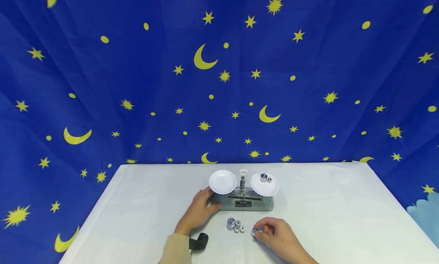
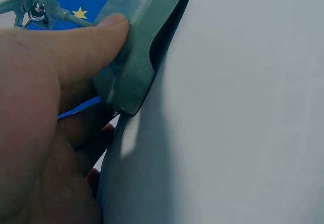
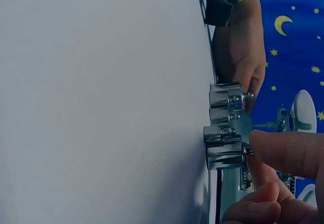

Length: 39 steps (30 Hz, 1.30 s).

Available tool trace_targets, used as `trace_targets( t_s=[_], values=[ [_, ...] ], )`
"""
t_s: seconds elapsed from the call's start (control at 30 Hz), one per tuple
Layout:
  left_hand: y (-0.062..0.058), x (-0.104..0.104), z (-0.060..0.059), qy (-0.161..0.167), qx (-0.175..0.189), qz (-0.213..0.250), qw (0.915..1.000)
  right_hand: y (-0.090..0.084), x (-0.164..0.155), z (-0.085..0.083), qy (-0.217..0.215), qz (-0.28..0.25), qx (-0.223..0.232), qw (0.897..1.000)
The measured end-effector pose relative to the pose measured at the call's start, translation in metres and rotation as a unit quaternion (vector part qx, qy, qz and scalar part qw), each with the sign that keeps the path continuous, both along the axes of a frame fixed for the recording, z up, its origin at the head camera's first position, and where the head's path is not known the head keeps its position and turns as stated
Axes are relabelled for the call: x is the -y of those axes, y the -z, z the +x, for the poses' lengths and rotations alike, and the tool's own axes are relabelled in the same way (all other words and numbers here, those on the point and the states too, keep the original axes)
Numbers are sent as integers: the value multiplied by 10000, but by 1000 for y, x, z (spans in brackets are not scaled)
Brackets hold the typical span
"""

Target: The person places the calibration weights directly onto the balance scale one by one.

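A balance scale (image 1: 243, 203) with a grey-green base and two white pans stands on the table. My left hand (image 1: 198, 211) grips the left end of its base, thumb on the front face (image 2: 109, 34) and the other fingers partly hidden behind. In front of the scale, my right hand (image 1: 279, 236) pinches the small knob of a shiny metal weight (image 3: 225, 155) between thumb and forefinger. This weight is upright at the table surface, and a smaller weight (image 3: 215, 133) overlaps its side in the right wrist view. Left of that hand sits a cluster of one large weight (image 1: 231, 223) and several small ones (image 1: 237, 229).
Two weights (image 1: 263, 177) lie in the scale's right pan (image 1: 271, 189); the left pan (image 1: 223, 182) is bare. A black handle-like object (image 1: 199, 242) is beside my left sleeve (image 1: 176, 248). A blue cloth (image 1: 164, 84) with yellow stars and moons hangs behind the white table (image 1: 329, 210).
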<state>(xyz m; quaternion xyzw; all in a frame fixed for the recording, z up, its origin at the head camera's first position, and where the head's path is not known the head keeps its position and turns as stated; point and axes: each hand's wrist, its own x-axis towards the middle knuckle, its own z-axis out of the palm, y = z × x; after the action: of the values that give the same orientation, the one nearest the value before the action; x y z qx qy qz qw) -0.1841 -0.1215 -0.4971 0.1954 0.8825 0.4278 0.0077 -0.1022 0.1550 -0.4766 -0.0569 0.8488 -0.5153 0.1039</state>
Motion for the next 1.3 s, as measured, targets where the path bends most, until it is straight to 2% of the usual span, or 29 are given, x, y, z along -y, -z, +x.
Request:
trace_targets(
  t_s=[0.27, 0.6, 1.0, 1.3],
  values=[
    [-1, 4, 0, 13, -138, 31, 9999, 0, 4, -4, -127, 59, -72, 9999],
    [-5, 5, -3, -45, -92, 17, 9999, -4, 6, -7, -206, 115, -212, 9995],
    [-1, 2, -4, 56, -87, 24, 9999, -4, 3, -6, 38, 185, -204, 9996],
    [1, 2, -1, 22, -32, 0, 10000, -14, 2, -4, 214, 122, -292, 9993]
  ],
)
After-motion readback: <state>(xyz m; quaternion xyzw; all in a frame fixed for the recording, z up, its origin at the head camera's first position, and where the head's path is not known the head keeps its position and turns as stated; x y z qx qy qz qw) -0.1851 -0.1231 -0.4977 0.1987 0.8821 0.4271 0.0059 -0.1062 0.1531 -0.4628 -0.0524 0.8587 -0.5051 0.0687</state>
